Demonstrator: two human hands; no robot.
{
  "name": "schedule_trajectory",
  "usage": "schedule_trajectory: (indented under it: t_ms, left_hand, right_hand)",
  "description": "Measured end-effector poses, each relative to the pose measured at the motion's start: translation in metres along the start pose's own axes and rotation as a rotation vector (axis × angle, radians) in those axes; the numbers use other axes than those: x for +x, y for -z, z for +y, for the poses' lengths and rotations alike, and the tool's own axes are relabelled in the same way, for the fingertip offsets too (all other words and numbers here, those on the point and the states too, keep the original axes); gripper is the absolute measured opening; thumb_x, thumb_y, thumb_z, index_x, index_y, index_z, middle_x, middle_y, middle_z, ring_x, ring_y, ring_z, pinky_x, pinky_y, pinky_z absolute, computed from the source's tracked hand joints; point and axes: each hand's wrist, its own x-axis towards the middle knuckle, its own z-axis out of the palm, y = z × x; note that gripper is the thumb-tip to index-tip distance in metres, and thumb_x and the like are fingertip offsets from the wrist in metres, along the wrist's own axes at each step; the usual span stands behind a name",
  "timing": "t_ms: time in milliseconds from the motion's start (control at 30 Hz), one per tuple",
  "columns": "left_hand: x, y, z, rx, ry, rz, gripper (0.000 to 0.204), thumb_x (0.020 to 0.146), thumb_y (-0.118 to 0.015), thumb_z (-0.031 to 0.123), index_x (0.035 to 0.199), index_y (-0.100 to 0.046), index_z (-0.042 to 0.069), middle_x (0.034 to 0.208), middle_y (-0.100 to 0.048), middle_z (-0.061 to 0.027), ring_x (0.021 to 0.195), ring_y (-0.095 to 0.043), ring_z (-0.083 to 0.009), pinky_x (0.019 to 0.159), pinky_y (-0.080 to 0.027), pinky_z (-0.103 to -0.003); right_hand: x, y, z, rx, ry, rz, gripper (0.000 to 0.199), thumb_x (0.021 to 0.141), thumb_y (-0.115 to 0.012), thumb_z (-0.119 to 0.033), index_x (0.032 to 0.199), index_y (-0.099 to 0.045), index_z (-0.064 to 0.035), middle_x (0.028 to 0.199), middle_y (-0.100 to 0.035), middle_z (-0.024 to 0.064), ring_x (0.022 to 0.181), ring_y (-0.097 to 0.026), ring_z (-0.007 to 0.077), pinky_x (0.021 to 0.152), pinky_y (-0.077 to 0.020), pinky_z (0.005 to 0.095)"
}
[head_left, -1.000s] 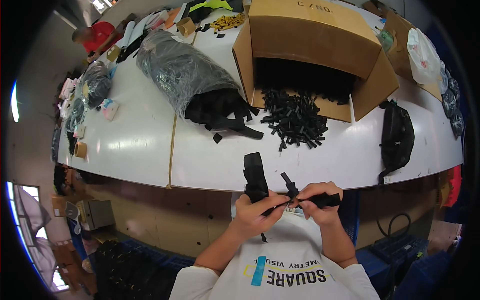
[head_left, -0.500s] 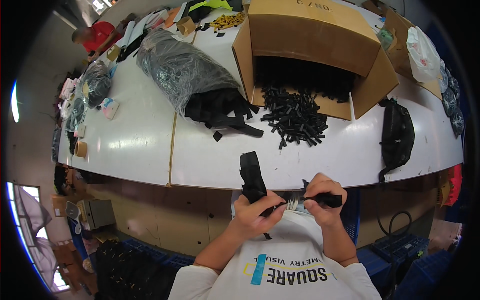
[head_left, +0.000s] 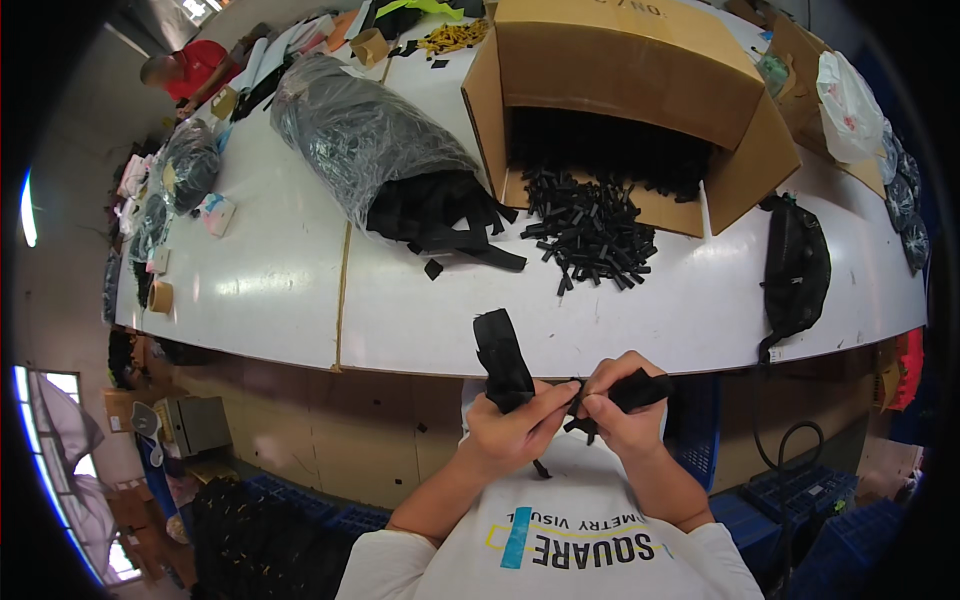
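In front of my shirt, my left hand [head_left: 508,432] is closed around black fabric strips [head_left: 502,348], whose broad ends stick up toward the table edge. My right hand [head_left: 622,418] pinches a short black fabric piece [head_left: 642,389] that juts out to the right. Fingertips of both hands meet at a small dark bit between them; its exact form is hidden. Beyond them on the table lies a heap of small black folded pieces [head_left: 590,232], spilling from an open cardboard carton [head_left: 625,85]. Left of it, black strips [head_left: 435,212] come out of a clear plastic bag [head_left: 365,135].
A black pouch [head_left: 795,268] lies at the table's right, near a white plastic bag [head_left: 848,108]. Tape rolls [head_left: 160,297] and wrapped bundles [head_left: 190,165] sit at the left. Blue crates [head_left: 800,505] stand below the table. A person in red [head_left: 203,72] works at far left.
My right hand has moved left, bringing its black piece against the fingers of my left hand. The gap between the hands has closed.
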Motion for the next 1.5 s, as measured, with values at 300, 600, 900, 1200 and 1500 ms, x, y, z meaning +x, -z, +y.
schedule_trajectory:
  t_ms: [300, 600, 900, 1200, 1500]
  left_hand:
    - [-0.001, -0.001, 0.001, -0.032, 0.025, -0.05, 0.028, 0.066, -0.065, -0.015, 0.089, -0.066, 0.0, 0.075, -0.065, -0.0103, 0.064, -0.066, -0.0176, 0.057, -0.053, -0.024]
    - [-0.005, 0.002, 0.003, 0.017, 0.07, -0.062, 0.026, 0.066, -0.067, -0.013, 0.088, -0.067, 0.001, 0.073, -0.065, -0.0094, 0.059, -0.064, -0.0173, 0.054, -0.05, -0.023]
    - [-0.008, 0.009, 0.003, -0.005, 0.132, -0.114, 0.023, 0.065, -0.069, -0.01, 0.084, -0.068, 0.002, 0.071, -0.066, -0.0087, 0.057, -0.063, -0.0163, 0.051, -0.048, -0.022]
    - [-0.008, 0.016, 0.005, 0.158, 0.098, -0.245, 0.021, 0.066, -0.068, -0.006, 0.085, -0.068, 0.003, 0.072, -0.066, -0.0082, 0.054, -0.062, -0.0195, 0.048, -0.049, -0.025]
    - [-0.007, 0.015, 0.006, 0.224, 0.052, -0.235, 0.021, 0.063, -0.068, -0.004, 0.082, -0.068, 0.005, 0.067, -0.064, -0.0072, 0.049, -0.06, -0.0193, 0.044, -0.047, -0.025]
  right_hand:
    - [-0.003, 0.002, 0.008, -0.019, -0.028, 0.045, 0.012, 0.084, -0.063, -0.007, 0.083, -0.056, 0.0033, 0.066, -0.061, 0.0084, 0.042, -0.045, 0.0041, 0.037, -0.035, 0.0173]
    - [-0.004, 0.005, 0.014, -0.052, -0.004, -0.004, 0.01, 0.082, -0.064, -0.003, 0.08, -0.056, 0.0024, 0.067, -0.06, 0.007, 0.045, -0.045, 0.0036, 0.041, -0.0343, 0.0168]
    - [0.0, 0.008, 0.006, -0.002, -0.054, -0.119, 0.006, 0.08, -0.063, 0.003, 0.081, -0.057, 0.0028, 0.068, -0.059, 0.0072, 0.047, -0.046, 0.0054, 0.043, -0.0354, 0.0182]
    - [0.005, 0.011, 0.0, -0.43, 0.122, -0.209, 0.009, 0.073, -0.068, 0.005, 0.076, -0.06, 0.0017, 0.065, -0.059, 0.0065, 0.05, -0.049, 0.0084, 0.046, -0.0372, 0.0208]
    - [0.005, 0.012, -0.003, -0.618, 0.177, -0.238, 0.011, 0.071, -0.069, 0.004, 0.075, -0.06, -0.0001, 0.063, -0.058, 0.0069, 0.048, -0.048, 0.0105, 0.045, -0.0362, 0.022]
